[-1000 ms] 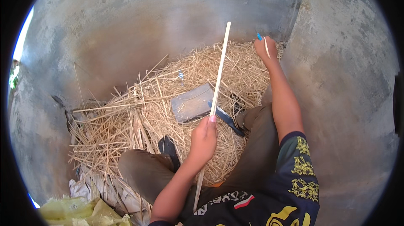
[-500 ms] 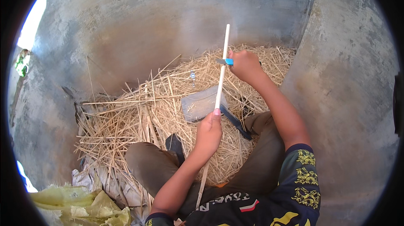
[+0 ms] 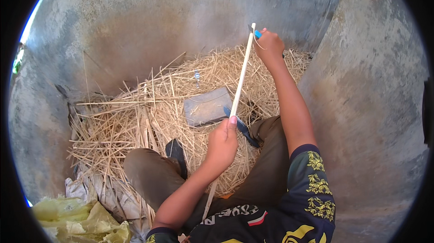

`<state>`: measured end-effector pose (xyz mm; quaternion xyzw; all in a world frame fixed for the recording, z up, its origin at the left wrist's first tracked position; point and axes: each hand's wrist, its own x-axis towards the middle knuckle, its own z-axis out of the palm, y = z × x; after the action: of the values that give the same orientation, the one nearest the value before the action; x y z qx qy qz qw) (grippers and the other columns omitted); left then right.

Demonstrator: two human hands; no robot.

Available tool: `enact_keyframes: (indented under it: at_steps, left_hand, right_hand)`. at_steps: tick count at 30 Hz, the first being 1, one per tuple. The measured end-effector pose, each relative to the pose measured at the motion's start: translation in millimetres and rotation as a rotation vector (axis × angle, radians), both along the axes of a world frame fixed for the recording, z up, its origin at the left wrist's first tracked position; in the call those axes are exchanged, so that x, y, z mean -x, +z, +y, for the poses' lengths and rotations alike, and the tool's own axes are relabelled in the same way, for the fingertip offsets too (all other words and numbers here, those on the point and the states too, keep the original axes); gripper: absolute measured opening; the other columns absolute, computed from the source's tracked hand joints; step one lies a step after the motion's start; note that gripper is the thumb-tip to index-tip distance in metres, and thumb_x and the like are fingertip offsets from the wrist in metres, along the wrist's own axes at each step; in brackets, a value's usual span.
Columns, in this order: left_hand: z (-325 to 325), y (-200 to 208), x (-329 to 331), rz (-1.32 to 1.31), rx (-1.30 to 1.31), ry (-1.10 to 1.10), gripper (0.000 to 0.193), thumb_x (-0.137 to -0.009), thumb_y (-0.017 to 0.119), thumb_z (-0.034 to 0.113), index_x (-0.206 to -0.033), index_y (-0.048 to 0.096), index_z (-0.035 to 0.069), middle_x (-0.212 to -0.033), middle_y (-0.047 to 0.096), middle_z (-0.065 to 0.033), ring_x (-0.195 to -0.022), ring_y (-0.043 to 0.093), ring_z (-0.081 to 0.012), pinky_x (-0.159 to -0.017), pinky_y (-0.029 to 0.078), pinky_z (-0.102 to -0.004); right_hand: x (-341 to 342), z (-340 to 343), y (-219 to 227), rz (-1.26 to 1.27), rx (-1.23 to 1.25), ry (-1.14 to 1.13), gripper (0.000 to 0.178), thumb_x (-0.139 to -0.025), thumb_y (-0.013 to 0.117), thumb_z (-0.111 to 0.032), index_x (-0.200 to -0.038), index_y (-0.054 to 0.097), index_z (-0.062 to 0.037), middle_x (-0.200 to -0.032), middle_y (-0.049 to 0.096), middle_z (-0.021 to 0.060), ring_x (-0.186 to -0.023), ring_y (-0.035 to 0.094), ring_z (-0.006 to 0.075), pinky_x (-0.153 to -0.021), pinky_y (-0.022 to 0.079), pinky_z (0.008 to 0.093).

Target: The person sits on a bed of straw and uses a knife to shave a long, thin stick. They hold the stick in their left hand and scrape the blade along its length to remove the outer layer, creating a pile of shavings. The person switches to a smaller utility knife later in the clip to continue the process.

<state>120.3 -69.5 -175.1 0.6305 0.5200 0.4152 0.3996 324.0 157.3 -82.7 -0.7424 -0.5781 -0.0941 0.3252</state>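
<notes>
A long pale stick [image 3: 242, 73], whittled and whitish, slants up and away from my lap. My left hand [image 3: 222, 142] is closed round its lower part, thumb pointing up along it. The stick's darker tail [image 3: 209, 202] runs down below that hand to my lap. My right hand [image 3: 270, 46] is closed on a knife with a blue handle [image 3: 257, 34]; its thin blade crosses the stick close to the far tip. A narrow curled shaving [image 3: 257, 44] hangs beside the blade. Most of the knife handle is hidden in my fist.
Pale shavings and straw-like strips [image 3: 167, 93] cover the floor. A grey rectangular block [image 3: 208, 107] lies on them, with a dark blue strap-like piece [image 3: 243, 127] beside it. Concrete walls [image 3: 149, 26] rise ahead and right. Crumpled yellow sheeting [image 3: 81, 222] lies lower left.
My right hand and the knife have slid up the stick, away from me, to near its far tip. A curled shaving now shows there. My left hand keeps its hold.
</notes>
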Motion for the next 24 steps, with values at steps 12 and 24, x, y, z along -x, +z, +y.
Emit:
enact_keyframes:
  at_steps: [12,24]
  left_hand:
    - [-18.3,-22.5,-26.9,-0.008,0.003,-0.124,0.043,-0.105,0.042,0.038,-0.087,0.056,0.002,-0.06,0.049,-0.0029,-0.052,0.046,-0.0141,-0.05,0.039,-0.0325]
    - [27.9,17.1,19.6,-0.635,0.544,-0.27,0.04,-0.105,0.036,0.047,-0.083,0.042,0.014,-0.06,0.034,0.0066,-0.045,0.026,-0.0039,-0.038,0.02,-0.0202]
  right_hand:
    - [-127.4,54.6,-96.9,0.236,0.092,-0.12,0.041,-0.09,0.059,-0.036,-0.092,0.071,0.0029,-0.097,0.069,0.0258,-0.09,0.069,0.0394,-0.076,0.051,0.0492]
    - [-6.7,-38.5,-33.7,-0.105,-0.002,0.305,0.05,-0.098,0.046,-0.036,-0.068,0.065,-0.0008,-0.064,0.061,0.0236,-0.061,0.061,0.0422,-0.061,0.048,0.0498]
